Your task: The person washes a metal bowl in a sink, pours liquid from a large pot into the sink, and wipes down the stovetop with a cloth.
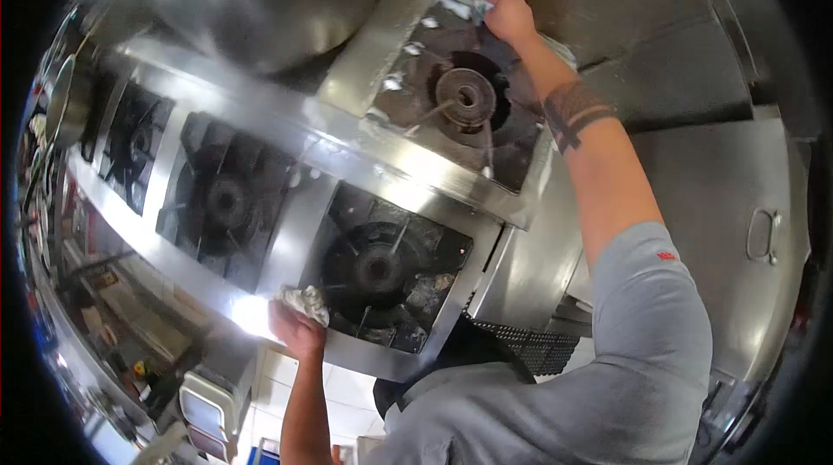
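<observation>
My right hand (pixel 510 19) is closed on a pale cloth (pixel 464 2) at the far edge of the rear burner (pixel 466 96). White foam lies in patches along that burner's left side and corners. Lower down, my left hand (pixel 297 329) is closed on a crumpled whitish cloth (pixel 305 302) at the stove's front edge, left of the front burner (pixel 378 267). The black grate there has pale smudges on its right part.
Two more burners (pixel 226 198) (pixel 139 142) continue to the left. A large metal pot (pixel 260 5) stands behind them. At the right is a steel cabinet door with a handle (pixel 764 236). White containers (pixel 208 404) sit at the lower left.
</observation>
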### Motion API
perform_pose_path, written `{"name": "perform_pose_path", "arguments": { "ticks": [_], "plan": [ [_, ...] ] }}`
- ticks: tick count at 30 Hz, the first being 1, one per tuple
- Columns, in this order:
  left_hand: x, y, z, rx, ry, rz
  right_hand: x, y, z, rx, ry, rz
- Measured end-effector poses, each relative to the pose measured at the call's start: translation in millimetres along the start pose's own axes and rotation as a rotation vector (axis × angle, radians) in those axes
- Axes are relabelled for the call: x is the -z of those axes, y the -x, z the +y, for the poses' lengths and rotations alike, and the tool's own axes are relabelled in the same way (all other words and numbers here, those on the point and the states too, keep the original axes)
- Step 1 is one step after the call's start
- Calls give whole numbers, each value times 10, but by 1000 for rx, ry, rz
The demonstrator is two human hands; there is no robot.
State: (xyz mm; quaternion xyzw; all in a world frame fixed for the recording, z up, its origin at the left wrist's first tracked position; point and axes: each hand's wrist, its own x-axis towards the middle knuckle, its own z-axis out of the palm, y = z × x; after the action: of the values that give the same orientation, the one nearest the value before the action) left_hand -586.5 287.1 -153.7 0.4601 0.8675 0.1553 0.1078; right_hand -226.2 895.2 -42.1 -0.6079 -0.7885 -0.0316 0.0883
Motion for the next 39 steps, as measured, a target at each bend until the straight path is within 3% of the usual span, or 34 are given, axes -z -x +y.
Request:
{"name": "perform_pose_path", "arguments": {
  "ticks": [3,5,7,11,13,15,16,18,21,23,25,27,30,31,32,33,34,35,37,39],
  "plan": [
    [-101,44,-151,-96,-31,93,-316,-500,-675,73,-67,26],
    [-51,1,-75,-48,-16,60,-720,-921,-868,220,-7,224],
    [-58,-12,-97,-27,-10,76,-628,-796,-1161,223,26,123],
    [-41,-52,-62,-60,16,127,-167,74,-1743,332,51,-90],
    [4,-47,-41,-22,-2,111,-70,674,-2125,456,-70,-85],
    [37,-45,-9,-73,24,174,-87,1203,-2611,444,-213,-160],
    [67,-41,14,-78,27,181,-1,1402,-2819,487,-136,-161],
    [65,-26,10,-90,35,186,120,1721,-2860,486,-47,-162],
    [124,23,51,-100,31,183,129,2228,-2558,451,-209,-111],
    [93,22,17,-140,30,206,43,2731,-2039,481,-66,80],
    [141,76,37,-103,70,230,221,3290,-1453,273,-25,19],
    [202,151,25,-194,63,285,679,3842,-970,81,-53,-84],
    [273,200,25,-233,100,309,1067,4433,-508,-170,-93,-42],
    [204,174,-47,-250,110,350,1277,4683,-487,-327,-268,45],
    [290,243,-59,-207,138,230,1474,4957,-418,-482,-440,137],
    [127,156,-380,-388,146,200,1471,5238,-284,-505,-601,206],
    [-9,112,-606,-484,-161,128,1532,5581,-243,-554,-697,294],
    [608,389,-133,-251,-25,-101,1717,5953,-249,-594,-785,303],
    [141,67,-701,-555,-284,-101,1899,6777,-203,-681,-994,299],
    [480,237,-464,-456,-284,-211,2047,7690,-107,-792,-1102,242]
  ]
}}
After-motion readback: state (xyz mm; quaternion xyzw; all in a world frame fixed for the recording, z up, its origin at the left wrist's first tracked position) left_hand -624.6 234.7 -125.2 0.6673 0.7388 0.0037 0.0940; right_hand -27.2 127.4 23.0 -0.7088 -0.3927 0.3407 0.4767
